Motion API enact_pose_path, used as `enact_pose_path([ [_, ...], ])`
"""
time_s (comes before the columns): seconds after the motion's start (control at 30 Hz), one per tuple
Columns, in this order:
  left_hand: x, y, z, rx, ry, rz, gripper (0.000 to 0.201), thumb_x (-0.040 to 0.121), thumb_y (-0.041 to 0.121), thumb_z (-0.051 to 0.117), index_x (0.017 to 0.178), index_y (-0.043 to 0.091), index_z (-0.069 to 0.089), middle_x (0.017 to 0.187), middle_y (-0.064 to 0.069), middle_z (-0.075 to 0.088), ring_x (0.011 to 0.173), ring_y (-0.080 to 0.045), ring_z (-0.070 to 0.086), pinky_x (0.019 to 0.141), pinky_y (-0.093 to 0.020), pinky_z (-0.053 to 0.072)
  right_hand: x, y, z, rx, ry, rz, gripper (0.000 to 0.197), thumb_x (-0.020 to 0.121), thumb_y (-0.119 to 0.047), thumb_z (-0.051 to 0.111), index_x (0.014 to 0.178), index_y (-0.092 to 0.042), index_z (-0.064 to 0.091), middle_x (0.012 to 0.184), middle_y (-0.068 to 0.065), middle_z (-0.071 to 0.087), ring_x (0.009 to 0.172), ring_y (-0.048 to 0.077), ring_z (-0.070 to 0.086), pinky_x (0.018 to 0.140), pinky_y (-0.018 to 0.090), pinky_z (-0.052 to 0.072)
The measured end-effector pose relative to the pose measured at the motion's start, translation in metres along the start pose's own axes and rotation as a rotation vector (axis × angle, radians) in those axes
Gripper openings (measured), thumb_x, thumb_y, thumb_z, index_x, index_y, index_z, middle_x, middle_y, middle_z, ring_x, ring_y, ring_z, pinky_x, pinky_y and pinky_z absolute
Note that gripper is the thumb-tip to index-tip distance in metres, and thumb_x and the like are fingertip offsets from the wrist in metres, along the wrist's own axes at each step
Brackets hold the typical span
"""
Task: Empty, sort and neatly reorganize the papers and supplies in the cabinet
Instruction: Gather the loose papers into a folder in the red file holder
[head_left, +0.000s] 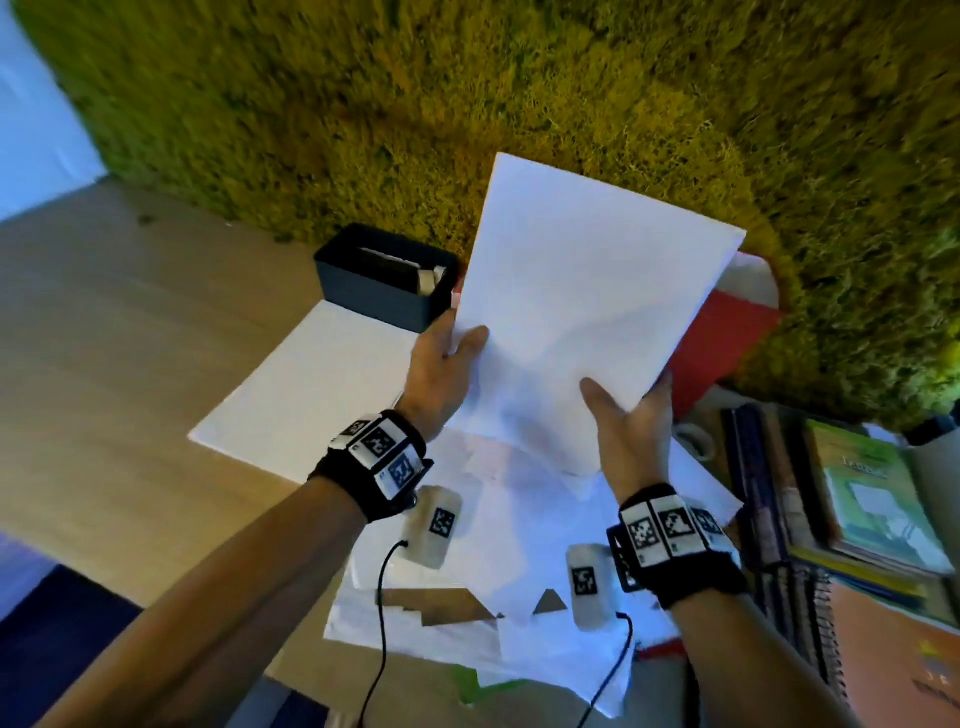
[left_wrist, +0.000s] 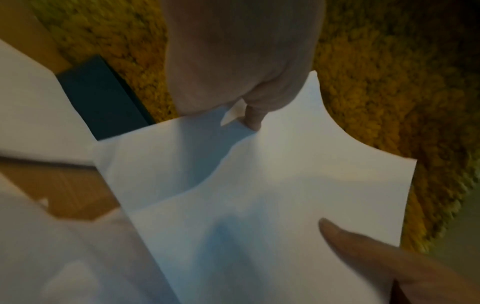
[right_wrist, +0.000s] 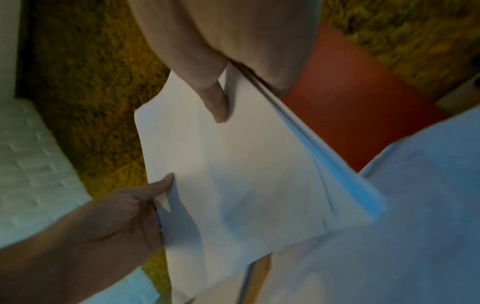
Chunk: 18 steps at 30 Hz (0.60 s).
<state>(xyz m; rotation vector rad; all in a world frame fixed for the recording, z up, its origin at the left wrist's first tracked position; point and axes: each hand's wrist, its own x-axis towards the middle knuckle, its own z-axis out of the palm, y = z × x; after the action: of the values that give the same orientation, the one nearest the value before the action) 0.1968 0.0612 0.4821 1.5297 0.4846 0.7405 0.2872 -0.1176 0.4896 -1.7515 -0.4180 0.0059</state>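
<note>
Wooden tabletop (head_left: 104, 338), two hands, left hand (head_left: 441, 364), right hand (head_left: 631, 421), gripping one paper sheaf (head_left: 587, 312)

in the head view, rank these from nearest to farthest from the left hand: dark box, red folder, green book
1. dark box: just above the left hand, on the wooden surface.
2. red folder: across to the right, partly behind the white sheets that both hands hold.
3. green book: far right, on top of the stack of books, past the right hand.
</note>
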Motion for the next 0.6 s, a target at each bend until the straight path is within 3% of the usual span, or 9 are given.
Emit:
enact_pose_path([
  [0.03,0.003,0.003,-0.012,0.006,0.058,0.003,0.007,0.098,0.008,0.055,0.101,0.009,0.061,0.078,-0.004,0.065,0.068,0.002,0.058,0.066,-0.017,0.046,-0.001,-0.001,0.011,0.003,0.002,-0.010,0.040,0.082,-0.005,0.072,0.112,-0.014,0.047,0.094,-0.017,0.059,0.077,-0.012,0.059,0.073,0.013,0.049],
  [0.1,0.013,0.007,-0.041,0.033,0.140,-0.037,0.016,0.095,0.005,0.057,0.082,0.013,0.055,0.069,0.001,0.054,0.057,0.000,0.049,0.056,-0.017,0.040,-0.006,-0.005,0.039,-0.049,-0.019,-0.012,0.026,0.084,-0.007,0.068,0.099,-0.007,0.046,0.078,-0.011,0.055,0.069,0.007,0.055,0.070,0.027,0.045],
  [0.17,0.025,0.002,-0.079,0.103,0.177,-0.072,0.014,0.090,0.015,0.061,0.078,0.013,0.053,0.074,-0.002,0.054,0.065,-0.008,0.050,0.064,-0.026,0.042,-0.011,-0.002,0.073,-0.157,-0.117,0.009,0.017,0.091,-0.009,0.056,0.084,-0.006,0.041,0.064,-0.002,0.044,0.065,0.022,0.043,0.063,0.031,0.032],
  [0.23,0.040,-0.004,-0.118,0.309,0.209,-0.148,0.013,0.090,0.021,0.062,0.088,0.009,0.059,0.081,-0.010,0.061,0.077,-0.024,0.057,0.074,-0.035,0.045,-0.017,-0.001,0.110,-0.273,-0.247,0.028,0.023,0.095,-0.011,0.048,0.074,-0.009,0.037,0.060,0.004,0.042,0.066,0.028,0.044,0.060,0.033,0.024],
  [0.3,0.053,-0.011,-0.151,0.564,0.229,-0.229,0.032,0.094,0.021,0.061,0.121,0.005,0.060,0.109,-0.024,0.065,0.105,-0.038,0.060,0.087,-0.043,0.049,-0.022,0.001,0.143,-0.371,-0.351,0.038,0.030,0.095,-0.013,0.049,0.067,-0.013,0.036,0.066,0.015,0.052,0.072,0.033,0.053,0.061,0.036,0.031],
  [0.33,0.057,-0.015,-0.169,0.649,0.227,-0.268,0.041,0.094,0.021,0.061,0.131,0.005,0.055,0.119,-0.027,0.062,0.114,-0.041,0.056,0.091,-0.044,0.048,-0.026,0.000,0.161,-0.404,-0.393,0.042,0.029,0.093,-0.015,0.051,0.067,-0.013,0.039,0.073,0.020,0.058,0.077,0.034,0.057,0.064,0.037,0.036],
  [0.4,0.063,-0.031,-0.202,0.752,0.217,-0.321,0.044,0.094,0.021,0.060,0.136,0.007,0.052,0.127,-0.027,0.058,0.119,-0.042,0.052,0.092,-0.043,0.046,-0.035,0.003,0.196,-0.435,-0.440,0.071,0.014,0.088,-0.018,0.055,0.079,-0.008,0.054,0.088,0.018,0.065,0.084,0.034,0.060,0.069,0.039,0.048],
  [0.53,0.066,-0.067,-0.244,0.798,0.210,-0.365,0.037,0.092,0.017,0.061,0.124,0.000,0.057,0.120,-0.030,0.060,0.112,-0.043,0.055,0.087,-0.043,0.046,-0.045,0.020,0.248,-0.411,-0.445,0.218,0.027,0.078,-0.030,0.057,0.101,-0.016,0.058,0.092,0.011,0.067,0.087,0.036,0.065,0.076,0.050,0.055],
  [0.6,0.068,-0.078,-0.253,0.834,0.211,-0.374,0.033,0.091,0.015,0.062,0.118,-0.003,0.060,0.114,-0.031,0.062,0.107,-0.045,0.056,0.083,-0.043,0.046,-0.049,0.020,0.260,-0.446,-0.440,0.244,0.030,0.084,-0.021,0.061,0.112,-0.009,0.058,0.097,0.016,0.068,0.091,0.034,0.065,0.081,0.047,0.053],
])
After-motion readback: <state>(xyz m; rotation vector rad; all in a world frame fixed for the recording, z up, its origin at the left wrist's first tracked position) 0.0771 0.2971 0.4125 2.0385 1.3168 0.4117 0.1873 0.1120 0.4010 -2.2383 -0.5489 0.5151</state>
